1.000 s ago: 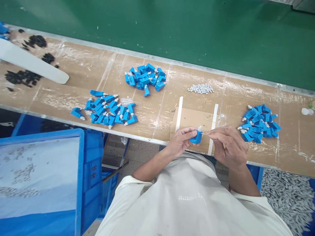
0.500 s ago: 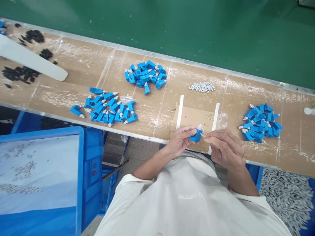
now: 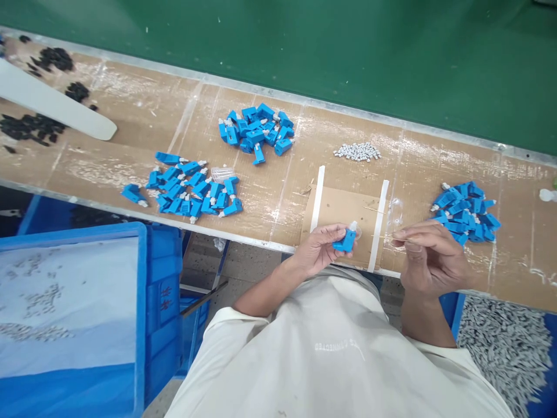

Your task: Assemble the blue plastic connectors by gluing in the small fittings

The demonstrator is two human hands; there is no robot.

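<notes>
Over the front of the table, my left hand (image 3: 317, 247) is closed on a blue plastic part (image 3: 346, 241) with a pale tip pointing up. To its right, my right hand (image 3: 430, 255) pinches a thin pale stick (image 3: 383, 236), which is apart from the blue part. Only the stick's end shows; the rest is hidden by my fingers. Beneath the left hand lies a cardboard sheet (image 3: 343, 203) with white tape strips along its sides. A similar thin stick (image 3: 374, 209) rests near its right strip. Behind the sheet is a small pile of grey-white pieces (image 3: 357, 152).
Blue parts lie in a heap (image 3: 256, 130) at the back, a group (image 3: 191, 188) at the left and a heap (image 3: 467, 212) at the right. Black pieces (image 3: 30, 128) lie far left beside a white bar (image 3: 56, 101). Blue crates (image 3: 141, 313) stand below the table edge.
My right hand has moved right, drawing the stick away from the blue part. My left hand still holds the part in nearly the same place.
</notes>
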